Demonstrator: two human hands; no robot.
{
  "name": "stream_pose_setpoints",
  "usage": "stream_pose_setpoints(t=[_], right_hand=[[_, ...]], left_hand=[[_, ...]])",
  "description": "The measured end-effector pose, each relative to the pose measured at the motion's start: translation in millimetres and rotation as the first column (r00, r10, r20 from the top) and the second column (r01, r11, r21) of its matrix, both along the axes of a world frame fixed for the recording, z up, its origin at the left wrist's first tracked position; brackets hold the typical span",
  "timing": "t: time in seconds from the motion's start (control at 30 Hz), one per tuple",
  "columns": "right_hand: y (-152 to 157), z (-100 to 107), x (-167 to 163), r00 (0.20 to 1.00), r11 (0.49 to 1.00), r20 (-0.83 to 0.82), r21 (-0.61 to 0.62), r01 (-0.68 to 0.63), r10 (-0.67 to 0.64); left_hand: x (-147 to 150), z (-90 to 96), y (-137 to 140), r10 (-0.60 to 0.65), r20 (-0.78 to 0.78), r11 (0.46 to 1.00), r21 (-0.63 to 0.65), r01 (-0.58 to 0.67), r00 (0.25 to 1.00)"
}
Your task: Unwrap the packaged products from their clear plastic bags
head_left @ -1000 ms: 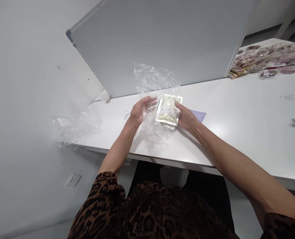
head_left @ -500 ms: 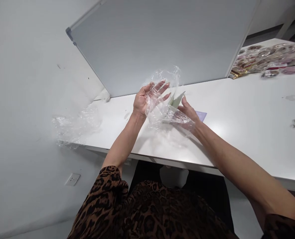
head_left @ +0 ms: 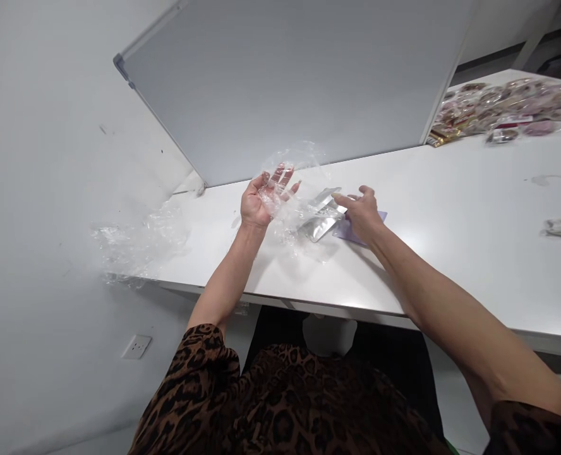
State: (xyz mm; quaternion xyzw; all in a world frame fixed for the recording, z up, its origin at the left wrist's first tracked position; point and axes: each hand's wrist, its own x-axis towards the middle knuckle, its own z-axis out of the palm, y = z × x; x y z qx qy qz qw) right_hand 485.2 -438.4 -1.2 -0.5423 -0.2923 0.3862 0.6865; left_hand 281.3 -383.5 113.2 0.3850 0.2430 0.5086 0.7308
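the silver foil sachets (head_left: 323, 226) are seen between the two hands, tilted and overlapping, just beside the fingers of the right hand (head_left: 364, 212) and farther from the left hand (head_left: 260, 203). the left hand is held wide, palm up and fingers spread, with a clear plastic bag (head_left: 287, 218) draped about its fingers and stretched toward the sachets. the right hand is bent over their upper right edge; whether they are gripped by it cannot be told. a purple packet (head_left: 349, 233) is partly covered by the right hand, above the white surface (head_left: 441, 240).
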Motion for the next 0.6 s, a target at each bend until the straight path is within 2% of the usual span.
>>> stream_pose_setpoints(t=[0.07,0.1,0.13,0.17,0.23,0.33,0.4,0.43,0.5,0.6], right_hand=[[2,-3,10,0.937,0.98,0.297,-0.018,0.2,-0.186],[1,-3,13,0.871,0.967,0.43,0.025,0.252,-0.238],[0,-2,15,0.802,0.968,0.545,0.091,0.234,-0.245],[-1,0,14,0.735,0.975,0.641,0.157,0.157,-0.222],[-4,2,8,0.612,0.971,0.782,0.218,-0.094,-0.116],[-5,-1,-7,0.378,0.892,0.924,0.129,-0.433,0.05],[-5,-6,-14,0.224,0.847,0.97,0.04,-0.529,0.094],[-4,-8,-15,0.172,0.838,0.98,0.01,-0.546,0.101],[-2,-9,-12,0.141,0.849,0.986,-0.003,-0.529,0.092],[0,-4,0,0.219,0.905,0.975,0.061,-0.421,0.036]], left_hand=[[-8,-0.7,5,0.037,0.009,0.999,-0.001,-0.037,0.999],[-10,-0.5,6,0.051,0.006,0.999,-0.004,-0.05,0.999],[-10,0.0,7,0.06,0.0,0.998,-0.005,-0.06,0.998],[-10,0.5,7,0.064,-0.006,0.998,-0.004,-0.064,0.998],[-6,1.4,5,0.056,-0.016,0.998,-0.001,-0.056,0.998],[0,1.0,-1,0.033,-0.044,0.999,-0.012,-0.034,0.998],[2,0.1,-4,0.018,-0.064,0.999,-0.027,-0.02,0.998],[1,-0.2,-5,0.013,-0.071,0.999,-0.032,-0.015,0.997],[-4,-0.3,-5,0.019,-0.08,0.999,-0.038,-0.022,0.997],[-22,-1.1,2,0.077,-0.082,0.996,-0.047,-0.081,0.994]])
